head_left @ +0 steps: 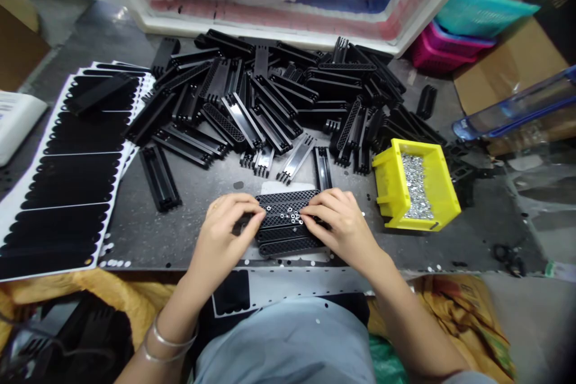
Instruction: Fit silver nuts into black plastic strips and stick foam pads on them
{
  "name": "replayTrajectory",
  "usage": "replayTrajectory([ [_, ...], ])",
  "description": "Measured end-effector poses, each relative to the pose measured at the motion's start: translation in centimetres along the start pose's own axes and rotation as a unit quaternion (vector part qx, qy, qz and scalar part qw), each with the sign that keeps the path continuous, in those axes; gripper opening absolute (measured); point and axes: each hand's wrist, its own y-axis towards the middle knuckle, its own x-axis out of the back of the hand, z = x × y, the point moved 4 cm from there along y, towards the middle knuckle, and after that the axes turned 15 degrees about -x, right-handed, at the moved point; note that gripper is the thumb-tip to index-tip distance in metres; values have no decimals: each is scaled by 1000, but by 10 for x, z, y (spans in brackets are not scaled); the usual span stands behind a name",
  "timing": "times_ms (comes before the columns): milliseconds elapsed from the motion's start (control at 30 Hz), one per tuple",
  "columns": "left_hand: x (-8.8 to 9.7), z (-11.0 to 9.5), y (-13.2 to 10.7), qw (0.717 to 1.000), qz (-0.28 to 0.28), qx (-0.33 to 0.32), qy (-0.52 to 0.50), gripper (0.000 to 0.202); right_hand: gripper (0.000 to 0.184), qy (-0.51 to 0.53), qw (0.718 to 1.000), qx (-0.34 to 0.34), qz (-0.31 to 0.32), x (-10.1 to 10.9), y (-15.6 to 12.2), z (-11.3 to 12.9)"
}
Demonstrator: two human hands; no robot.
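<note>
On bench (148, 240), L hand (224, 239), R hand (338, 229): fingers (252, 207) clamped on blk mesh strips (288, 239).

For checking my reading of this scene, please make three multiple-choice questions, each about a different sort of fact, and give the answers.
1. Where is the yellow plastic bin compared with the hands?
A) Left of them
B) Farther away and to the right
C) Under them

2. What colour are the perforated strips?
A) Yellow
B) White
C) Black

3. What are the left hand and right hand doing?
A) Both touch the strips
B) Both grip the bin
C) Both lie in the lap

1: B, the bin stands up and right of the hands.
2: C, the strips show black.
3: A, the fingers of both hands rest on the strips.
</note>
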Motion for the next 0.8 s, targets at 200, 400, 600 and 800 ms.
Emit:
replayTrajectory([
  [200, -14, 32, 8, 967, -28, 176, -183, 22, 14, -73, 991, 9, -108, 9, 10, -23],
  [400, -21, 43, 12, 905, -12, 259, -337, 39, 21, -111, 987, 64, -92, 6, 2, -32],
  [600, -21, 37, 16, 909, 28, 258, -325, 31, 27, -173, 976, 96, -94, 11, -7, -23],
  [800, -18, 37, 20, 911, 39, 246, -328, 34, 25, -198, 963, 177, -50, 15, 6, -21],
])
